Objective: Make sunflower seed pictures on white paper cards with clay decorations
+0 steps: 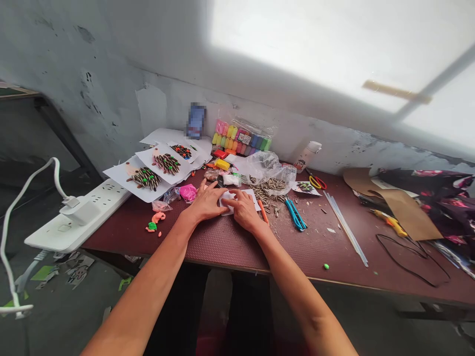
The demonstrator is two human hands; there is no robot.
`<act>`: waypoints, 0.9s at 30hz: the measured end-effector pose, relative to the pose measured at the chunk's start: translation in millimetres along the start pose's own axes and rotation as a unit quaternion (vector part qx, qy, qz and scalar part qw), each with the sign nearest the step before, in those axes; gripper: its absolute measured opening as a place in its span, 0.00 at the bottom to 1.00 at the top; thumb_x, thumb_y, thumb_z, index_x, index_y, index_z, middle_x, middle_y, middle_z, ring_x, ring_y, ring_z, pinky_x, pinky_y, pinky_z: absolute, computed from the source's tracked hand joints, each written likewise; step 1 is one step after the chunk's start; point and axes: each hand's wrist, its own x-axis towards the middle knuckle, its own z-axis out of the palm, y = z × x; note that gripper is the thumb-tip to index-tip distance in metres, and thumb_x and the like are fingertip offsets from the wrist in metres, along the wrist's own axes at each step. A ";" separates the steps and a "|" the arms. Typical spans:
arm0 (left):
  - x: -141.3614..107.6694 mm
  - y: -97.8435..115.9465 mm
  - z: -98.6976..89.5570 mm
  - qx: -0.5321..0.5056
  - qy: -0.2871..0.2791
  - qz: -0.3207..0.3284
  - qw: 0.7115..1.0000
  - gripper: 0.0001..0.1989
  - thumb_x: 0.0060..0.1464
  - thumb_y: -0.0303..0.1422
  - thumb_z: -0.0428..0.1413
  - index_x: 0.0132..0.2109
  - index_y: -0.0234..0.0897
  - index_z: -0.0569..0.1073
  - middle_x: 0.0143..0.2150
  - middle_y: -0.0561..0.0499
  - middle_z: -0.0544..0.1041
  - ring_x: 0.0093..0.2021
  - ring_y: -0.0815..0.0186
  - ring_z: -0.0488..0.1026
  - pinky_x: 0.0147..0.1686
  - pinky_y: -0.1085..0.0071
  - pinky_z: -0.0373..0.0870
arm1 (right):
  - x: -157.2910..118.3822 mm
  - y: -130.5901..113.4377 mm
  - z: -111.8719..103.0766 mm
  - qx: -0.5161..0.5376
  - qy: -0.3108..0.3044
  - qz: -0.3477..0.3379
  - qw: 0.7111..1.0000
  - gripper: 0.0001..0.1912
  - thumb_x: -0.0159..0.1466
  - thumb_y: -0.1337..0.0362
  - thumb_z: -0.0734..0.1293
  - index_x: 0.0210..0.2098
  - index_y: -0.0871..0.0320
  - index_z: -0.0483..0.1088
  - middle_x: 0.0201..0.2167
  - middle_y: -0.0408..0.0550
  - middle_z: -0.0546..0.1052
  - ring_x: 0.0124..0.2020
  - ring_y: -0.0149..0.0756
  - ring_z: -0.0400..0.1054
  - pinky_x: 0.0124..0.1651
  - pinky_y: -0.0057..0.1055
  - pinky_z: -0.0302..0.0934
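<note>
A small white sheet of paper (255, 198) lies flat on the table under my hands. My left hand (207, 201) rests at the sheet's left side, fingers stretched out, thumb near its lower edge. My right hand (242, 207) is on the sheet, its index finger pointing left and touching the paper; its other fingers are partly hidden. An orange stick-like piece (263, 211) lies just right of the sheet. Behind it spread striped sunflower seeds (262, 195) and a clear plastic bag (265, 167). Pink clay (188, 193) sits left of my left hand.
Seed-covered hedgehog pictures (166, 164) lie at the left beside a power strip (74, 217). Coloured clay packs (241, 137) lean against the wall. A blue utility knife (295, 215), scissors (316, 182), glue sticks (347, 230) and a yellow glue gun (391, 223) lie rightward.
</note>
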 end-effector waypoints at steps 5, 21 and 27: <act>-0.7 -0.6 1.1 -0.009 -0.001 -0.008 1.000 0.30 0.53 0.45 0.58 0.62 0.45 0.71 0.61 0.49 0.77 0.71 0.47 0.58 0.72 0.41 0.35 | -1.0 4.7 -1.4 0.014 0.045 0.024 0.999 0.23 0.67 0.75 0.61 0.53 0.48 0.78 0.60 0.52 0.70 0.53 0.42 0.64 0.57 0.41 0.55; -0.6 -1.5 2.5 -0.002 -0.008 -0.015 1.000 0.29 0.53 0.45 0.59 0.62 0.45 0.71 0.61 0.48 0.76 0.71 0.47 0.58 0.72 0.41 0.33 | -6.0 -2.7 -1.8 -0.031 -0.007 0.005 0.999 0.22 0.71 0.70 0.59 0.56 0.45 0.76 0.61 0.52 0.69 0.55 0.44 0.61 0.57 0.42 0.53; 0.1 -0.9 1.6 0.000 -0.013 -0.015 1.000 0.29 0.53 0.44 0.58 0.62 0.44 0.71 0.60 0.46 0.78 0.71 0.47 0.58 0.71 0.40 0.33 | -1.0 -5.7 -2.1 -0.041 -0.019 0.004 0.999 0.20 0.71 0.69 0.60 0.55 0.46 0.76 0.62 0.52 0.69 0.57 0.45 0.61 0.57 0.42 0.53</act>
